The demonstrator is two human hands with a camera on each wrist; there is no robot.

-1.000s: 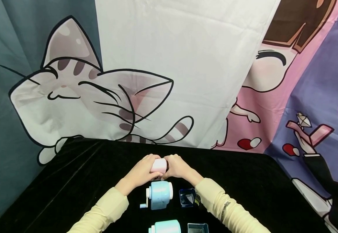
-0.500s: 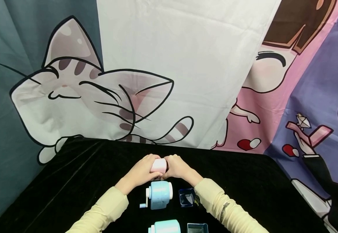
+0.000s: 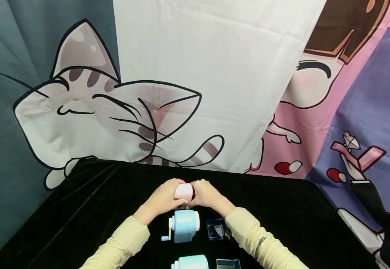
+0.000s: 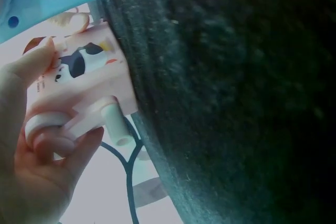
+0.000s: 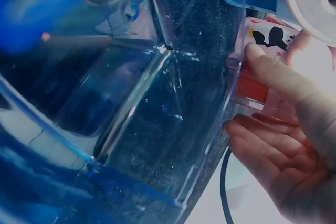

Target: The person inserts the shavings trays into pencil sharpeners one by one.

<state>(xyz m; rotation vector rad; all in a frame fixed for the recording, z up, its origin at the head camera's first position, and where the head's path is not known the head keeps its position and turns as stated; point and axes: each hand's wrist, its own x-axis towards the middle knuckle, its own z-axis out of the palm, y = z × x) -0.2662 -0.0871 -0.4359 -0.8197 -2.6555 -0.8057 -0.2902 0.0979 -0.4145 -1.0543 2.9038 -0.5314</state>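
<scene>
Three hand-crank pencil sharpeners, pink, blue and teal, line up on black velvet cloth in the head view, the pink farthest from the wearer and the teal cut off by the lower edge. Two clear, blue-tinted bins stand to the right: one bin beside the blue sharpener, another bin beside the teal; their contents cannot be made out. Two hands grasp the pink sharpener, left hand and right hand on opposite sides.

Seen from the left wrist, the left hand's thumb presses the face with the panda print, its fingers curled around the body by the pale crank handle.

From the right wrist, one clear bin fills much of the foreground, reflections obscuring its inside. Beyond it, the right hand's thumb and bent fingers, parted, grip the pink sharpener above and below its red drawer.
</scene>
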